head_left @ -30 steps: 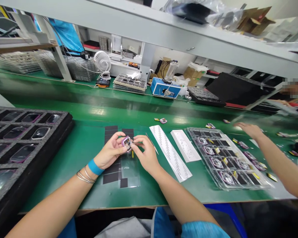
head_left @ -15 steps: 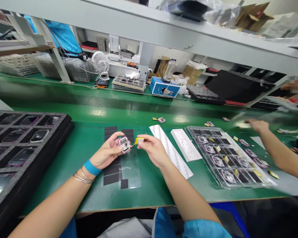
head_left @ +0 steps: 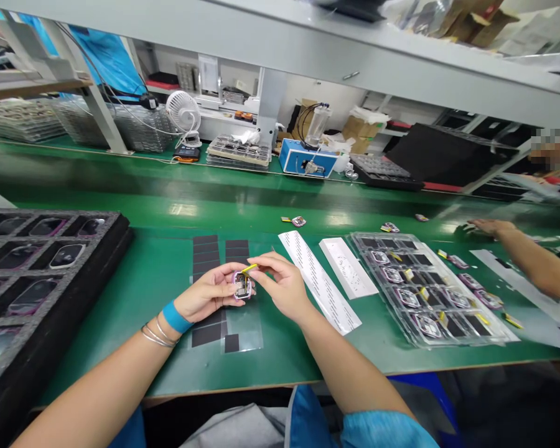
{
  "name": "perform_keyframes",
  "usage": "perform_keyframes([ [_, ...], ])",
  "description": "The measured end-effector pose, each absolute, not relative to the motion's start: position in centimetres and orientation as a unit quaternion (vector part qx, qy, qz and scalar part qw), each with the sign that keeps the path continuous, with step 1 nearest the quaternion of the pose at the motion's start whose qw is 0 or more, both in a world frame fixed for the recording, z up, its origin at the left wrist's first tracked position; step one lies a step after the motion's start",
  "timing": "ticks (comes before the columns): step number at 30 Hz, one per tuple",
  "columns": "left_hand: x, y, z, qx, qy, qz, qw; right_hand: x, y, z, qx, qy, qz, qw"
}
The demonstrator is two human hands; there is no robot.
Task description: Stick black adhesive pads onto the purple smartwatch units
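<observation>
Pink-rimmed device [head_left: 242, 286] is clasped by the curled fingers of the left hand [head_left: 205, 292], while its yellow tab [head_left: 249, 269] is approached by the bent fingers of the right hand [head_left: 280, 287], any pinch being impossible to tell.

The camera rides on my head, facing forward and tilted down over the green workbench [head_left: 107, 367], close above its near edge. My left hand [head_left: 205, 292] and right hand [head_left: 282, 289] sit low and central in this one wide view, while the bench's far side and the overhead shelf [head_left: 280, 46] stretch across the top beyond them.
</observation>
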State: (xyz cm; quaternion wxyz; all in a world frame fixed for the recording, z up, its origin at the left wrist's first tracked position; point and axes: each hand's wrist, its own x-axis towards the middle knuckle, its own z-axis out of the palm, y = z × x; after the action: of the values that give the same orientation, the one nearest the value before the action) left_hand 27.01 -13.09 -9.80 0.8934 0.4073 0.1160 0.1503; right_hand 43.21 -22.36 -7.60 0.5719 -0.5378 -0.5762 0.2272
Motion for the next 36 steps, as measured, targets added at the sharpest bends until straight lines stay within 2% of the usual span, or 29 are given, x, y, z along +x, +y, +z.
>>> perform_keyframes([
  [5, 27.4, -13.4, -9.4, 0.422, 0.163, 0.151, 0.879, 43.3, -22.3, -7.7, -0.559, -0.609, 0.176, 0.535],
  [10, 28.2, -14.0, -9.4, 0.459, 0.25, 0.19, 0.831, 43.0, -21.6, -8.4, -0.56, -0.624, 0.177, 0.515],
  [16, 27.5, -12.8, -9.6, 0.453, 0.276, 0.164, 0.832, 43.1, -21.4, -8.7, -0.612, -0.514, 0.229, 0.556],
  [18, 26.6, -12.0, -9.3, 0.455, 0.224, 0.093, 0.857, 42.5, -22.8, -8.8, -0.638, -0.536, 0.247, 0.495],
  [20, 25.8, -11.5, -8.9, 0.475, 0.149, 0.004, 0.867, 41.3, -24.8, -9.2, -0.642, -0.596, 0.275, 0.397],
  [23, 25.2, -11.4, -8.5, 0.515, 0.078, -0.092, 0.849, 38.9, -27.5, -10.2, -0.667, -0.636, 0.237, 0.307],
  [26, 25.3, -11.8, -8.6, 0.533, 0.066, -0.138, 0.832, 37.1, -28.7, -10.9, -0.71, -0.624, 0.182, 0.27],
  [36, 25.5, -11.6, -9.2, 0.53, 0.05, -0.154, 0.833, 36.4, -27.5, -10.5, -0.75, -0.584, 0.2, 0.238],
])
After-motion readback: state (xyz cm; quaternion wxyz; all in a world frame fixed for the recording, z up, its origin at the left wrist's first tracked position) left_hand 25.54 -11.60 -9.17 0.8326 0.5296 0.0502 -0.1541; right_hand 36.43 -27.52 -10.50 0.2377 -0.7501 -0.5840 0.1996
